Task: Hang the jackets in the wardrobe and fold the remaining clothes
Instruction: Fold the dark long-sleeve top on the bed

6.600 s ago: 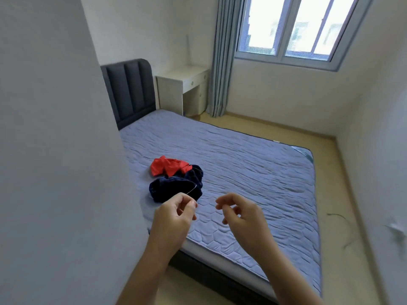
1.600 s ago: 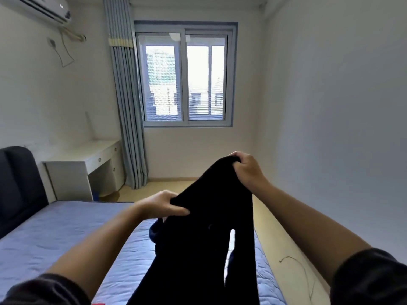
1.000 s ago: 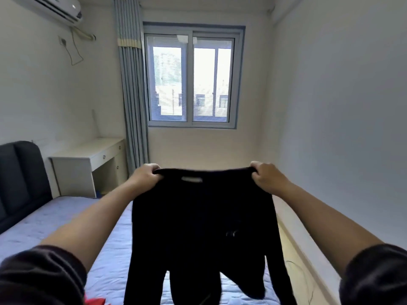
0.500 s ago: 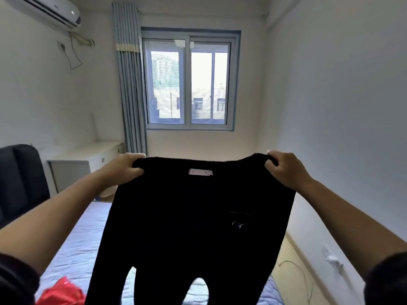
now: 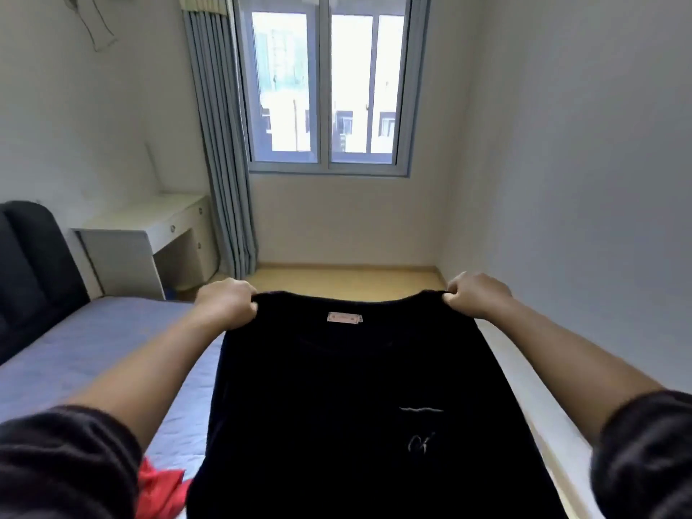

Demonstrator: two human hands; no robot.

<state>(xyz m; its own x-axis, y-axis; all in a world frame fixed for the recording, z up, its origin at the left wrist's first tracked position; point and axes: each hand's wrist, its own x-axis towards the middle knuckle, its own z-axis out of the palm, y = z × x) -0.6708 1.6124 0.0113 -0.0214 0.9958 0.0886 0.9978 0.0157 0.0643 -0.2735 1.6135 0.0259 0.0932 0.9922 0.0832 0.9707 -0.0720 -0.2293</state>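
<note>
Both grips closed: left hand point(image 5: 224, 307) and right hand point(image 5: 475, 294) each pinch a shoulder of the top point(image 5: 355, 406). Top held lower than before.

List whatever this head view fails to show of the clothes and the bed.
Hem of the black top: cut off by the bottom edge, head view.
Most of the red garment: hidden behind the left sleeve and the black top.
Print on the neck label: too small to read.
Near part of the bed: hidden by the black top.
The wardrobe: out of frame.
</note>
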